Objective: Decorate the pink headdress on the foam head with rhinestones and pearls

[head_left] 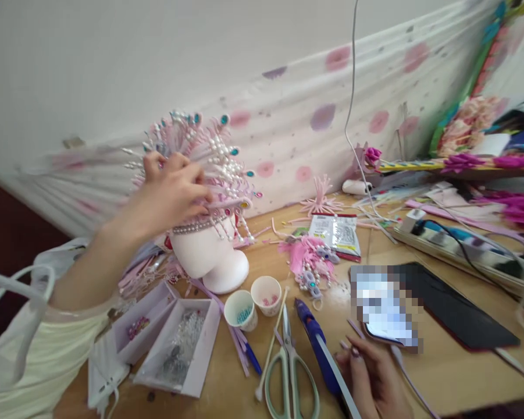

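Observation:
A pink and silver beaded headdress [227,169], with white pearl sprays and blue-green gems, sits on a white foam head [196,250]. My left hand [174,186] reaches into its near side, fingers bent and gripping among the decorations; the fingertips are partly hidden. At the lower right, my right hand [373,378] rests low over the table with thumb and fingers closed together. Whatever it may pinch is too small to make out. Just left of it lies a blue glue gun [320,349]. Green-handled scissors [288,355] lie beside the glue gun.
Two paper cups [266,295] of beads stand before the foam head, near open boxes [200,361]. A lit phone [386,305], a black slab [457,308] and a power strip [453,250] occupy the right. Pink tassel pieces [309,259] lie mid-table. A white cable [353,87] hangs down.

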A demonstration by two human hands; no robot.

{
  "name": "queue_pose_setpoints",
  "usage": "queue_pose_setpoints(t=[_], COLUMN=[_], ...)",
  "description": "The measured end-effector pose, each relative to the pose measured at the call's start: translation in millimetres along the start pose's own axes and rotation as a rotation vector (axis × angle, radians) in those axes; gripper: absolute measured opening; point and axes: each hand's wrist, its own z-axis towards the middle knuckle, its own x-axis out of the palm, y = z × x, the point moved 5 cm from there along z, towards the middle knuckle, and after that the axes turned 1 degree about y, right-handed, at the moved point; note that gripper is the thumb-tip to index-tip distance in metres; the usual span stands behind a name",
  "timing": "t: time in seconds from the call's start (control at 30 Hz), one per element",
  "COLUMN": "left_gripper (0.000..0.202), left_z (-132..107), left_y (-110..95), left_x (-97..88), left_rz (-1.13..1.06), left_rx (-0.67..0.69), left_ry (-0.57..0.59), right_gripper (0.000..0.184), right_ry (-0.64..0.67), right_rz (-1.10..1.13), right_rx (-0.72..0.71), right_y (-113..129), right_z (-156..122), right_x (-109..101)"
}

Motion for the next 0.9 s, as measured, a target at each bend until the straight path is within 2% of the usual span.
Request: queue_pose_setpoints(t=[0.1, 0.23, 0.3, 0.63, 0.77, 0.83, 0.9], left_gripper=[0.086, 0.092, 0.094, 0.096, 0.093, 0.09, 0.07], left_z=[1.1, 3.7, 6.1, 7.9, 5.0, 5.1, 6.2], left_y=[3.9, 5.2, 4.1, 9.9, 4.5, 2.5, 3.5], left_x=[4.7, 8.2, 7.8, 11.9, 4.9, 2.2, 0.7], left_rz=[0.043, 0.059, 0.067, 0.026, 0.012, 0.021, 0.009], left_rx=[0.014, 0.016, 0.016, 0.014, 0.032, 0.015, -0.025], left_ry=[-0.07, -0.07, -0.044, -0.081, 0.019, 0.101, 0.155], right_gripper=[0.048, 0.041, 0.042, 0.043, 0.048, 0.048, 0.046], right_ry=[0.072, 0.046, 0.04, 0.063, 0.084, 0.038, -0.02], right_rz=[-0.053, -0.096, -0.13, -0.288, -0.296, -0.329, -0.395], right_rx=[-0.07, -0.124, -0.118, -0.1, -0.06, -0.05, -0.039], right_y=[4.5, 18.1, 23.6, 33.9, 20.9, 17.0, 18.6], right_z=[3.9, 2.7, 0.4, 2.8, 5.7, 5.3, 3.1], right_x=[-3.4, -1.5, 1.4, 6.5, 3.6, 2.9, 3.5])
